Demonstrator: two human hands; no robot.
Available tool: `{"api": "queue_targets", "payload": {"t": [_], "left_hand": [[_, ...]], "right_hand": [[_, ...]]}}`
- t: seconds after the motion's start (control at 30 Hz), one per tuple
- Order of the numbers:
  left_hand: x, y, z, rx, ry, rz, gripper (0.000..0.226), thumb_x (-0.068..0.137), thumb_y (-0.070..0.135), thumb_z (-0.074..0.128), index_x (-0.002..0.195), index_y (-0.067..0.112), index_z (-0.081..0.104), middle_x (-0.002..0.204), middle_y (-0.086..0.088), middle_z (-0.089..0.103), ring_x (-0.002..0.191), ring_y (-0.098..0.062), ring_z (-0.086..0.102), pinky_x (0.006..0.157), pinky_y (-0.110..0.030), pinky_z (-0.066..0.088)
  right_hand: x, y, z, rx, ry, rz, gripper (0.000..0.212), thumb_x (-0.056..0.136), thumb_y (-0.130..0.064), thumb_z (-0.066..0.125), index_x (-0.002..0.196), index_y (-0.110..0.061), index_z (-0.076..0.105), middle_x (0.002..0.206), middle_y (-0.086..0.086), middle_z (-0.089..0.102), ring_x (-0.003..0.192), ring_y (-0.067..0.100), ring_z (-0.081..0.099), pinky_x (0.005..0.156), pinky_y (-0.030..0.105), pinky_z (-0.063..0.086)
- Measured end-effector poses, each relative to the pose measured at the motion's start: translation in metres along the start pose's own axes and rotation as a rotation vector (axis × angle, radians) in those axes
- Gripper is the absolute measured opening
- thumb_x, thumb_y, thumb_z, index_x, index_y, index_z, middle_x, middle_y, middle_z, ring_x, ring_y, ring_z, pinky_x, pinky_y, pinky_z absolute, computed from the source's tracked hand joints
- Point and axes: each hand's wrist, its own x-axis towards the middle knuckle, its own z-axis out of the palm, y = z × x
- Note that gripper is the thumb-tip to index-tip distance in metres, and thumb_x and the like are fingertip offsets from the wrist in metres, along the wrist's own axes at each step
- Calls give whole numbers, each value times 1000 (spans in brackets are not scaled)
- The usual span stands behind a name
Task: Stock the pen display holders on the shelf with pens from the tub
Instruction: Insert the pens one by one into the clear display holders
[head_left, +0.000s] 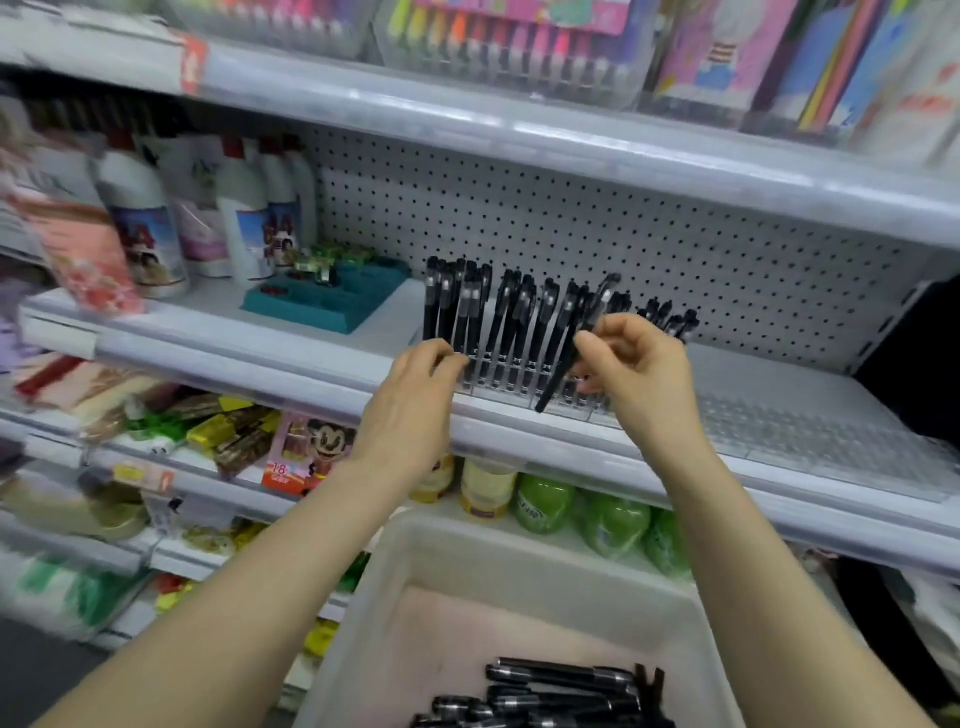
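— How far along is it?

— Partly, from the head view. Many pens (498, 312) stand in the holders (514, 389) on the shelf (260, 358). The clear holder (810, 441) to the right looks unfilled, and the tub (395, 571) below holds spare pens (561, 691).

— And the pen in hand?

— The right hand (641, 364) pinches one pen (558, 376) between thumb and fingers (623, 323). It is tilted, lower tip over the front rows, not yet seated. The left hand (415, 387) curls its fingers at the holders' left front edge; I cannot tell whether they grip.
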Motion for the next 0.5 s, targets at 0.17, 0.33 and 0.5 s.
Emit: {"api": "queue_targets", "payload": {"t": [0.17,0.33,0.5], "left_hand": [[21,-11,8,75,-5,26,65,81,-10,58,142,10,44,144,-9,41,130,-28,39,103,-36,38],[19,-16,19,89,-17,29,66,78,-12,61,140,10,48,140,-9,47,129,-27,41,104,-36,39],[18,-16,20,62,-18,22,67,75,-12,63,138,9,49,138,-9,48,127,-27,42,100,-38,45]], "right_hand": [[32,-11,31,-51,100,-101,5,93,-19,64,90,-15,65,76,2,71,68,13,70,67,28,60],[53,-6,56,-149,105,-137,20,93,-23,65,105,-8,68,85,2,72,70,8,70,66,24,60],[61,8,74,-258,68,-147,14,92,-25,64,100,-14,68,77,-3,71,68,13,70,75,41,59]]}}
